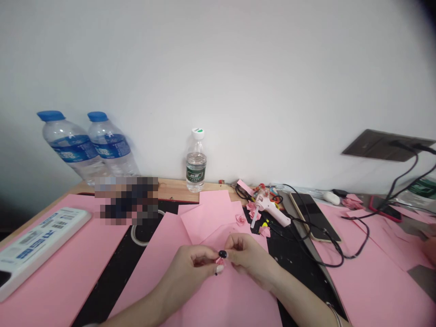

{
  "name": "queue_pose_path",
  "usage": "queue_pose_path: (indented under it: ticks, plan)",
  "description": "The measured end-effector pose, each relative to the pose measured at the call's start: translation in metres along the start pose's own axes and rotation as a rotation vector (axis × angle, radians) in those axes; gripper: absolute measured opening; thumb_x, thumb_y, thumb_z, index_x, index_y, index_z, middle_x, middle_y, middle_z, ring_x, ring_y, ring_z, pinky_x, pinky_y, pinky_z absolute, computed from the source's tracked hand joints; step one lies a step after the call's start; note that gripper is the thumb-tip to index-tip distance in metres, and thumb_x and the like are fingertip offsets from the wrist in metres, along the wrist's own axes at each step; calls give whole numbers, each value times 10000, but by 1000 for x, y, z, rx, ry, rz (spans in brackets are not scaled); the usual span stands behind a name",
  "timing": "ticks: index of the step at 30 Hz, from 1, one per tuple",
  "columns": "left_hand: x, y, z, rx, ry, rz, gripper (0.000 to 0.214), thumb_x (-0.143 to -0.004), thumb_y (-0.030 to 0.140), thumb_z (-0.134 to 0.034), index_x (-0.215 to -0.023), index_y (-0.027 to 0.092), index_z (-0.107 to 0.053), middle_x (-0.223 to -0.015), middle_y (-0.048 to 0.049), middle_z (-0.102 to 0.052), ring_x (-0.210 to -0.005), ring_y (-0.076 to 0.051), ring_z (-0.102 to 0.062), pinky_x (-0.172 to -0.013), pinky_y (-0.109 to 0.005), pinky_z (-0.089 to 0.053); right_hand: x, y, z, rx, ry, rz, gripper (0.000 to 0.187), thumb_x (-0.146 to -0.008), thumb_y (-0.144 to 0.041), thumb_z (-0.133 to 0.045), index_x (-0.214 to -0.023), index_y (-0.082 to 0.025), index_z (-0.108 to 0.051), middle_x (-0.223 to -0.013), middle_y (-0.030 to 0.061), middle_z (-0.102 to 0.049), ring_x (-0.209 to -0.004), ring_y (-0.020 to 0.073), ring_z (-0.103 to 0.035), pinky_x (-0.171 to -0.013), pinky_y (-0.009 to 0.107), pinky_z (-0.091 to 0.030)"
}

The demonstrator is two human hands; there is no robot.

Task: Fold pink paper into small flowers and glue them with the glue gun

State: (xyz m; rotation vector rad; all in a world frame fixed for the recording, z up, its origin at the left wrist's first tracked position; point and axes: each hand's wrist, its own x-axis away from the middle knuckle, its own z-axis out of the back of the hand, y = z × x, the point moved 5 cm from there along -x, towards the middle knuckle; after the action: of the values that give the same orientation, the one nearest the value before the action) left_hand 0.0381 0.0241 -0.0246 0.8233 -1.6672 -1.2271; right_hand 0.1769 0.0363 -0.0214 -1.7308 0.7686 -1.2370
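Observation:
My left hand [190, 265] and my right hand [247, 256] meet at the middle of the table, both pinched on a small folded piece of pink paper [220, 260] between their fingertips. They hover over loose pink paper sheets [211, 213]. A finished small pink paper flower [240, 220] lies just beyond my hands, and further small flowers [265, 231] lie near a pink-white glue gun [269, 206].
Two large water bottles [85, 147] stand at the back left, a small bottle [196, 160] at the back middle. A power strip [37, 243] lies at the left, a phone [315, 215] and black cables [350, 245] at the right. Another person's hand [429, 247] shows at the right edge.

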Motion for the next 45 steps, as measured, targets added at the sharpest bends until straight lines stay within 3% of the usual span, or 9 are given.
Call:
queue_pose_path:
  ticks: [4,7,13,21,36,41,45]
  plan:
    - [-2,-1,1,63,7,18,91,-658,225,-739,-678,143,-704,-660,0,-643,-660,-145,-545,-633,-246,-404,-1,-4,0,-7,16,55,417,-618,-422,-822,-631,-171,-490,-422,-105,-430,-347,25,-289,-343,171,-150]
    - [-4,-1,3,176,11,22,167,-635,224,-769,-763,150,-691,-721,-12,-691,-683,-149,-588,-673,-261,-449,-1,-8,1,30,10,119,370,-641,-390,-815,-719,-169,-528,-522,-77,-515,-376,34,-351,-343,161,-212]
    - [-5,4,2,331,22,-13,307,-610,213,-807,-750,192,-534,-628,35,-674,-584,-110,-576,-586,-216,-424,-2,-10,0,78,-58,199,265,-728,-375,-741,-754,-160,-588,-574,-42,-584,-359,42,-397,-357,179,-296]
    - [-4,7,1,263,2,-18,265,-635,250,-791,-724,180,-551,-674,10,-695,-649,-127,-600,-634,-233,-431,-4,-6,0,73,-28,226,234,-733,-338,-723,-697,-154,-584,-486,-49,-558,-360,64,-434,-368,188,-334]
    - [-4,6,4,215,12,4,247,-639,271,-787,-750,165,-594,-687,1,-694,-659,-138,-601,-648,-249,-438,-2,-4,0,128,8,230,160,-748,-286,-653,-741,-158,-557,-534,-54,-544,-381,67,-433,-388,194,-324]
    - [-6,5,5,215,2,4,264,-637,287,-794,-755,163,-592,-705,-8,-704,-655,-143,-604,-649,-256,-436,1,-9,1,256,7,319,52,-781,-186,-584,-820,-162,-608,-575,-48,-519,-433,82,-430,-432,210,-330]
    - [-6,6,4,224,-19,-6,260,-637,280,-792,-748,169,-585,-690,3,-694,-662,-145,-605,-656,-254,-432,5,-15,0,450,-13,404,113,-808,-103,-520,-822,-173,-607,-631,-26,-532,-528,113,-477,-513,232,-372]
